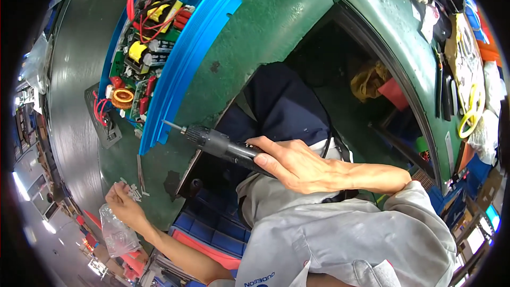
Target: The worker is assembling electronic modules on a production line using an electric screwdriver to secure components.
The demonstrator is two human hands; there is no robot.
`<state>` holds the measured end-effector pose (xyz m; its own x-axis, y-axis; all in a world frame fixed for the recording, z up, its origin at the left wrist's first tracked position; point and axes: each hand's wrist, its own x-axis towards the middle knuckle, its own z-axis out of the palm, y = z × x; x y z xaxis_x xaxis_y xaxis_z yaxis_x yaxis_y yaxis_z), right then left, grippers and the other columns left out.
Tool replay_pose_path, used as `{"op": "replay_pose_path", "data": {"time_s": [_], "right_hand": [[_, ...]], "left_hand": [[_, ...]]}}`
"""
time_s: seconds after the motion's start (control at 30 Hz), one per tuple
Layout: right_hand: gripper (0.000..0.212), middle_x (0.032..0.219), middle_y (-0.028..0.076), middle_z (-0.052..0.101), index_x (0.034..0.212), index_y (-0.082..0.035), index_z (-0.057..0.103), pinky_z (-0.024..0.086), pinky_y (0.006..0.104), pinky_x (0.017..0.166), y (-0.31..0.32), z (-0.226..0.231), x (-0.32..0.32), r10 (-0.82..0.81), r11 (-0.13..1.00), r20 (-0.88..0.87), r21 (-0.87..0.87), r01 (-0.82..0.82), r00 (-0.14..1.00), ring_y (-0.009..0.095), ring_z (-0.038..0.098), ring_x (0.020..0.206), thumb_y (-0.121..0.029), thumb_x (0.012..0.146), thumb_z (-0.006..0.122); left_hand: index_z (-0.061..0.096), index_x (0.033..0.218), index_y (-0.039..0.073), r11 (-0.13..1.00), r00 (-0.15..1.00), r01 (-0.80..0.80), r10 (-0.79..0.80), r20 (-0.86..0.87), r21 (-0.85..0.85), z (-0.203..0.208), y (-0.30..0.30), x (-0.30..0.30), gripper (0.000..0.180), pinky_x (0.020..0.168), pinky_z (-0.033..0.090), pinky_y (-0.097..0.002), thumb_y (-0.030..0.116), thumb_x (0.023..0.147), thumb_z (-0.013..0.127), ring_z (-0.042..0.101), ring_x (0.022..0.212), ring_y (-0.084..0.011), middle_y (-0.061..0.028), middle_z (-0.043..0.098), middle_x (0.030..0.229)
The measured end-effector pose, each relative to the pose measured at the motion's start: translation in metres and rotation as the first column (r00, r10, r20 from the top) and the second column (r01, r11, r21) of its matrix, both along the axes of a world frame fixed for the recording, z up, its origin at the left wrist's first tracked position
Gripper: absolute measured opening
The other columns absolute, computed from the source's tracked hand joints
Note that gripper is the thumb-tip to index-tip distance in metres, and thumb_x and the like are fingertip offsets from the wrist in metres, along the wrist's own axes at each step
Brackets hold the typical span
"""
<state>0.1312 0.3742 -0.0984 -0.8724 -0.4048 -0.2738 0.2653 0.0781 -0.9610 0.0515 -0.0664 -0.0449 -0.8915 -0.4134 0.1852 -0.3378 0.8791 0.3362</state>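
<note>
My right hand (297,165) is wrapped round a black electric screwdriver (226,146). Its thin metal bit points left, close to the lower end of a blue metal housing (188,56). Inside that housing sits a green circuit board with yellow-wrapped transformers (137,51), a copper-wound ring coil (122,98), red parts and loose red and black wires. At the lower left, my left hand (125,207) has its fingers bent together at a small heap of whitish pieces (134,191); what lies between the fingertips is hidden. A clear plastic bag (118,234) is beside that hand.
The green bench top (255,16) curves round me. A dark flat plate (103,122) with red wires and thin metal tweezers (141,172) lie near the housing. On the right are black-handled tools (443,90) and a yellow ring-handled tool (470,111). A blue cushioned seat (212,223) is below.
</note>
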Motion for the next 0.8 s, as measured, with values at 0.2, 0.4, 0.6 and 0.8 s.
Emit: {"op": "replay_pose_path", "data": {"time_s": [0.2, 0.4, 0.6, 0.8], "right_hand": [[0.048, 0.071, 0.025, 0.059, 0.139, 0.006, 0.045, 0.045, 0.0472, 0.061, 0.000, 0.004, -0.001, -0.020, 1.000, 0.043, -0.017, 0.021, 0.999, 0.040, 0.060, 0.062, -0.033, 0.111, 0.035], [0.050, 0.070, 0.025, 0.058, 0.139, 0.006, 0.045, 0.044, 0.0459, 0.061, -0.005, -0.001, -0.002, -0.031, 0.999, 0.036, -0.009, 0.032, 0.999, 0.039, 0.059, 0.061, -0.034, 0.111, 0.034], [0.057, 0.072, 0.016, 0.062, 0.138, 0.004, 0.050, 0.047, 0.0392, 0.067, -0.001, 0.004, -0.013, 0.019, 0.996, 0.173, -0.090, -0.003, 0.985, 0.027, 0.061, 0.066, -0.043, 0.112, 0.028], [0.068, 0.082, 0.003, 0.066, 0.132, -0.003, 0.057, 0.047, 0.0265, 0.070, -0.007, -0.012, -0.010, 0.190, 0.883, 0.534, -0.459, 0.094, 0.824, 0.008, 0.059, 0.076, -0.059, 0.109, 0.024]], "left_hand": [[0.062, 0.116, -0.006, 0.912, 0.958, 0.266, -0.214, -0.192, 0.312, 0.033, 0.088, -0.023, 0.026, 0.081, 0.056, -0.0294, 0.016, 0.104, 0.061, 0.071, 0.091, -0.0179, -0.0139, 0.074, 0.103], [0.063, 0.121, -0.008, 0.833, 0.920, 0.392, -0.365, -0.146, 0.390, 0.050, 0.161, -0.043, 0.025, 0.089, 0.056, -0.0293, 0.009, 0.102, 0.062, 0.072, 0.098, -0.0194, -0.0174, 0.074, 0.109], [0.066, 0.112, -0.007, 0.795, 0.878, 0.457, -0.475, -0.058, 0.399, 0.047, 0.182, -0.061, 0.017, 0.088, 0.056, -0.0283, 0.005, 0.100, 0.064, 0.072, 0.098, -0.0171, -0.0152, 0.074, 0.107], [0.068, 0.100, -0.002, 0.670, 0.689, 0.721, -0.719, -0.086, 0.175, 0.049, 0.184, -0.076, 0.013, 0.080, 0.054, -0.0273, -0.005, 0.088, 0.073, 0.069, 0.086, -0.0142, -0.0094, 0.073, 0.096]]}}
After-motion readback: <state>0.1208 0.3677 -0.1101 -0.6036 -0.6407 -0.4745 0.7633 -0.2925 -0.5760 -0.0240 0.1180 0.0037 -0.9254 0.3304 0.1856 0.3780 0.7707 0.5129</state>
